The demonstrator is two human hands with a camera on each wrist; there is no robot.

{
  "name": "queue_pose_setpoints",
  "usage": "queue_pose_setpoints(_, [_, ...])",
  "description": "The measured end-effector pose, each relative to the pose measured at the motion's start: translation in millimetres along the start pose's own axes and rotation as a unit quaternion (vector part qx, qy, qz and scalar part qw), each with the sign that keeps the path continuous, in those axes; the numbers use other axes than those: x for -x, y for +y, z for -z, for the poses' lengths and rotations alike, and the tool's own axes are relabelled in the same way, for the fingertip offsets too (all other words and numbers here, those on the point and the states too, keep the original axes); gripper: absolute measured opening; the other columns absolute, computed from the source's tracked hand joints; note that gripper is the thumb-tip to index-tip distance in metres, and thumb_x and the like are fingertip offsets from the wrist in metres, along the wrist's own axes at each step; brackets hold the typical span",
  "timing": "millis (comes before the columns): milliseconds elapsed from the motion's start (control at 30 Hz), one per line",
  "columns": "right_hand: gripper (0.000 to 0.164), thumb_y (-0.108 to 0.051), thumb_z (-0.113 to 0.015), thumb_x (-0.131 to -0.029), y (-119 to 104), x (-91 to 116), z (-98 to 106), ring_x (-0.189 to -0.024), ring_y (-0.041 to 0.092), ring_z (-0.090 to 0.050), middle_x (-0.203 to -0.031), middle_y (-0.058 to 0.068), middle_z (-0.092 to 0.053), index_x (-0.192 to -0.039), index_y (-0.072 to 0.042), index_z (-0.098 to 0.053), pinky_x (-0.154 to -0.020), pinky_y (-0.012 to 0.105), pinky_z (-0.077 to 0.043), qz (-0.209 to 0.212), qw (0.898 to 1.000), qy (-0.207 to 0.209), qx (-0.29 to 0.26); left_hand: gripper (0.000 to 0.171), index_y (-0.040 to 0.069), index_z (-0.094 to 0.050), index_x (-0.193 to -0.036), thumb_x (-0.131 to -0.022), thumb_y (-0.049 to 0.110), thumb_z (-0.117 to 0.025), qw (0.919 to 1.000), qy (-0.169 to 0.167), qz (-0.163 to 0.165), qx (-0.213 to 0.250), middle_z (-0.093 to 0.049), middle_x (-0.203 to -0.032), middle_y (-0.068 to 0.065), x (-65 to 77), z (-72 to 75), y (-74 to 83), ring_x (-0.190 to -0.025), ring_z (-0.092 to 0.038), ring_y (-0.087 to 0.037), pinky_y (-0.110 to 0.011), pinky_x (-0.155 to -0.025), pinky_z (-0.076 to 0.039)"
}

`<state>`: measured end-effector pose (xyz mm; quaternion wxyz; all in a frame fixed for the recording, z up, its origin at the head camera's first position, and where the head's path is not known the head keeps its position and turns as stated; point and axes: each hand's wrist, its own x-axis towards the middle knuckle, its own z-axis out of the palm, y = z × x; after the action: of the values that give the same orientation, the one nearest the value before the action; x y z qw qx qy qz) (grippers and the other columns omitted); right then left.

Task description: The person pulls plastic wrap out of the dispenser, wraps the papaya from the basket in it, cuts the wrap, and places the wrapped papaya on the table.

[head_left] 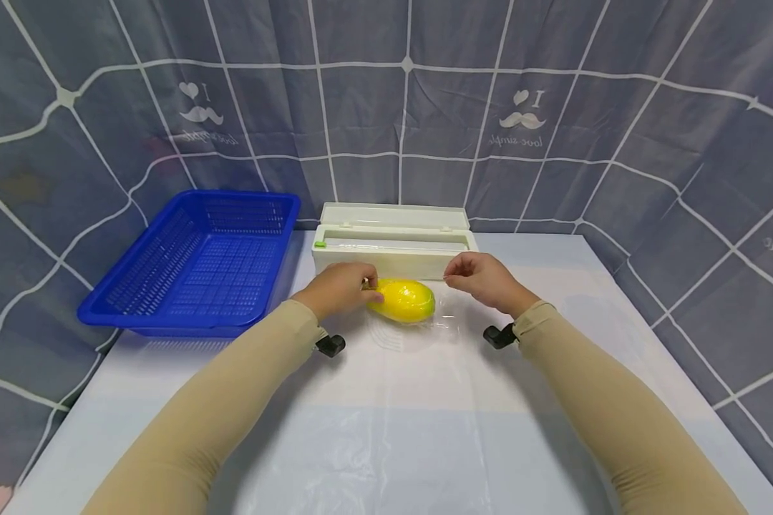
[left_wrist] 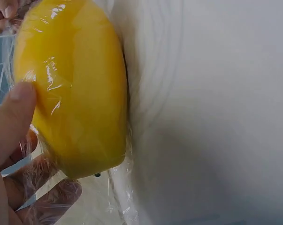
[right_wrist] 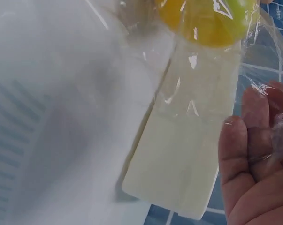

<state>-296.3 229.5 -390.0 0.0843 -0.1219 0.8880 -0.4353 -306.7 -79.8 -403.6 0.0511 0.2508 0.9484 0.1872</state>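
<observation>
A yellow fruit [head_left: 402, 300] with a green end, long and rounded, lies on the table under clear plastic wrap [left_wrist: 49, 70]. At its left end is my left hand [head_left: 343, 286], holding the wrap with its thumb against the fruit's side and its other fingers behind the film. To the right of the fruit, my right hand [head_left: 483, 281] pinches the wrap's edge, apart from the fruit. The film stretches between that hand and the fruit's green end in the right wrist view. Right behind the fruit stands a white plastic wrap dispenser [head_left: 386, 265], its lid up.
A blue plastic basket [head_left: 167, 325] stands at the table's back left. On the dispenser's left end is a small green piece [head_left: 320, 244]. A grey checked curtain [head_left: 361, 107] hangs behind and beside the white table [head_left: 386, 443].
</observation>
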Motion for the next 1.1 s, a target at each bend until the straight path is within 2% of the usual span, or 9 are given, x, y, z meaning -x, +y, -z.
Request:
queue_pose_setpoints(167, [0.021,-0.029,-0.072,-0.099,-4,-1,-1,-0.098,0.024,-0.063,-0.103,0.006,-0.072,-0.111,-0.011,-0.073,-0.086,0.034,-0.052,-0.01,0.999,-0.005,0.036,0.011,0.019,-0.068,-0.103,-0.105,0.029,-0.066,1.0,0.001,0.002,-0.004,-0.073,-0.098,0.001,2.1,0.3,-3.0,-0.09,-0.062,-0.023,-0.04,-0.09,-0.053])
queue_pose_setpoints(333, [0.033,-0.034,-0.071,-0.1,-11,-2,-12,-0.089,0.024,-0.061,-0.1,0.008,-0.072,-0.125,-0.013,-0.075,-0.076,0.034,-0.051,-0.004,0.993,-0.007,0.117,0.013,0.016,-0.067,-0.103,-0.108,0.025,-0.06,0.9998,0.01,-0.006,-0.015,-0.072,-0.095,0.0,3.6,-0.8,-4.5,-0.088,-0.063,-0.023,-0.041,-0.089,-0.054])
queue_pose_setpoints(533, [0.018,-0.025,-0.069,-0.102,-13,1,-29,-0.087,0.022,-0.063,-0.102,0.007,-0.077,-0.11,-0.013,-0.078,-0.076,0.034,-0.053,0.012,0.986,0.005,0.167,0.012,0.015,-0.063,-0.108,-0.109,0.025,-0.055,0.9999,0.002,-0.003,0.012,-0.071,-0.098,-0.003,6.7,-1.6,-6.7,-0.087,-0.061,-0.022,-0.038,-0.085,-0.054])
queue_pose_setpoints(667, [0.014,-0.02,-0.066,-0.102,-13,5,-38,-0.087,0.022,-0.066,-0.102,0.008,-0.078,-0.104,-0.009,-0.075,-0.077,0.034,-0.056,0.023,0.986,0.022,0.166,0.014,0.013,-0.062,-0.112,-0.109,0.024,-0.054,0.9998,-0.001,-0.01,0.015,-0.072,-0.102,-0.004,8.3,-3.0,-9.7,-0.088,-0.062,-0.021,-0.037,-0.086,-0.055])
queue_pose_setpoints(867, [0.013,-0.017,-0.062,-0.102,-14,12,-40,-0.074,0.021,-0.058,-0.092,0.009,-0.074,-0.1,-0.006,-0.068,-0.067,0.031,-0.05,0.028,0.986,0.022,0.16,0.014,0.013,-0.059,-0.114,-0.11,0.025,-0.054,0.9998,-0.008,-0.008,0.018,-0.071,-0.104,-0.004,10.1,-4.8,-9.1,-0.088,-0.062,-0.022,-0.038,-0.087,-0.055])
queue_pose_setpoints(967, [0.012,-0.016,-0.062,-0.103,-14,16,-40,-0.076,0.021,-0.06,-0.095,0.011,-0.075,-0.101,-0.005,-0.068,-0.07,0.035,-0.053,0.039,0.984,0.016,0.175,0.014,0.013,-0.058,-0.115,-0.11,0.026,-0.053,0.9997,-0.008,-0.014,0.017,-0.07,-0.103,-0.004,10.9,-6.3,-8.3,-0.087,-0.062,-0.022,-0.038,-0.087,-0.055])
queue_pose_setpoints(1100, [0.011,-0.013,-0.061,-0.102,-15,20,-42,-0.093,0.026,-0.07,-0.113,0.016,-0.078,-0.102,-0.004,-0.068,-0.086,0.043,-0.059,0.066,0.977,0.01,0.203,0.014,0.014,-0.057,-0.114,-0.111,0.026,-0.052,0.9996,-0.006,-0.02,0.017,-0.069,-0.101,-0.004,13.4,-7.4,-7.5,-0.086,-0.061,-0.021,-0.037,-0.085,-0.054])
